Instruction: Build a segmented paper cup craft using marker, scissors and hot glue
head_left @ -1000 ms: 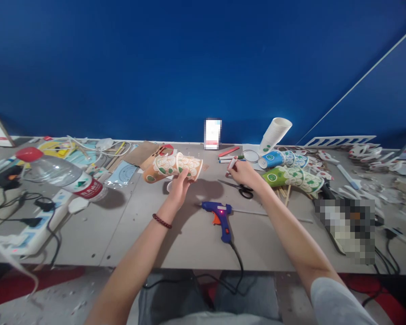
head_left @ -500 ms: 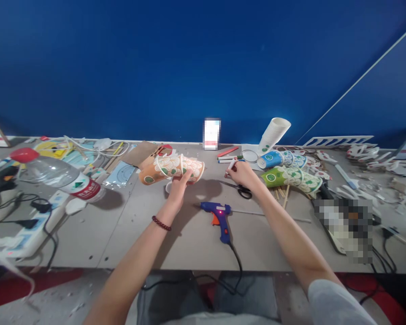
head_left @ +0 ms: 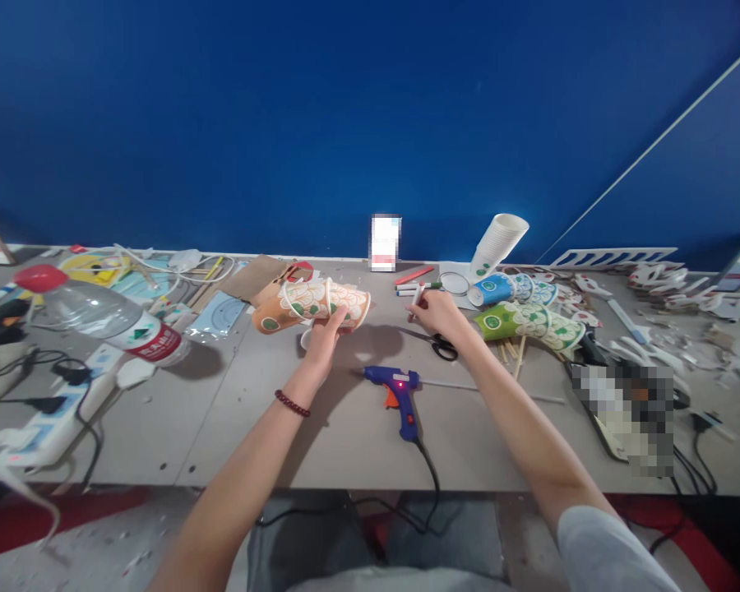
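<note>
My left hand (head_left: 322, 339) is closed around a stack of orange patterned paper cups (head_left: 308, 306), held tilted on its side above the table. Between the fingers of my right hand (head_left: 435, 312) is a slim white marker pen (head_left: 416, 302) with a reddish part. Just beyond that hand lie several other markers (head_left: 409, 289). Partly under my right wrist are black-handled scissors (head_left: 445, 349). Nearer to me, a blue glue gun (head_left: 398, 390) rests on its side with a red light lit and a glue stick in its back.
To the right lie blue paper cups (head_left: 509, 290) and green paper cups (head_left: 527, 327), with a leaning stack of white cups (head_left: 499, 245) behind. A plastic bottle (head_left: 108, 316) and a power strip (head_left: 67, 415) occupy the left. A phone (head_left: 386, 242) stands at the wall.
Almost nothing differs. The marker in my right hand has turned slightly more upright, and the whole view has shifted a little. My left hand keeps its hold on the orange cups.
</note>
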`<action>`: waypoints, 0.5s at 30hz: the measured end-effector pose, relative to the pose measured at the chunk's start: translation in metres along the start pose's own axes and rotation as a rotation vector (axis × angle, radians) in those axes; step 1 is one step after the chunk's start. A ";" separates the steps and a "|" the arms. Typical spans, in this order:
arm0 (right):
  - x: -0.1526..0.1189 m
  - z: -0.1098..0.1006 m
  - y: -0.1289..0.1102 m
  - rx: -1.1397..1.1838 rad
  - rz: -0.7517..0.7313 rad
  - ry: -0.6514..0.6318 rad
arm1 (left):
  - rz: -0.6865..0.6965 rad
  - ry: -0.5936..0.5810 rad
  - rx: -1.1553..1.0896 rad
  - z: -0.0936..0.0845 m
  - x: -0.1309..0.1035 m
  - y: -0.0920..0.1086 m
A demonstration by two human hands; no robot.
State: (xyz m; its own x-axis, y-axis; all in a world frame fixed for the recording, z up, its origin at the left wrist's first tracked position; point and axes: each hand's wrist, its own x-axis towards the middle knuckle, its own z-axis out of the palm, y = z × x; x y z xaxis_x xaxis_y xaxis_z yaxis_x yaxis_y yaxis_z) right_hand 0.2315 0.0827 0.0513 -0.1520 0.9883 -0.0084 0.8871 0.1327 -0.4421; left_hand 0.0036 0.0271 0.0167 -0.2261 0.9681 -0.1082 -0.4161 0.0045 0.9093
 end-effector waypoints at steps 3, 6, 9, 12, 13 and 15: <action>-0.003 -0.006 -0.002 0.006 0.001 -0.016 | 0.023 -0.018 -0.015 0.000 0.001 0.002; -0.007 -0.012 -0.003 0.009 0.000 -0.024 | 0.021 -0.017 -0.025 0.000 0.003 0.002; -0.007 -0.015 -0.004 -0.014 0.008 -0.030 | 0.033 -0.001 -0.029 0.000 0.005 0.001; 0.000 -0.015 -0.005 -0.050 0.011 -0.039 | 0.055 -0.005 -0.024 -0.001 0.007 0.000; 0.003 -0.014 -0.006 -0.062 0.011 -0.038 | 0.058 -0.006 -0.022 -0.002 0.007 0.000; 0.012 -0.013 -0.007 -0.089 0.017 -0.032 | 0.057 -0.004 -0.017 -0.002 0.007 0.000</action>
State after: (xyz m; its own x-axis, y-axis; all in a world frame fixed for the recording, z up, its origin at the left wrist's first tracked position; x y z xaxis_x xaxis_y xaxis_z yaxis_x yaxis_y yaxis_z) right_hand 0.2291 0.0944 0.0656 -0.1494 0.9878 -0.0447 0.9247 0.1236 -0.3601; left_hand 0.0000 0.0337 0.0151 -0.2461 0.9677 -0.0548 -0.4174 -0.0548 0.9071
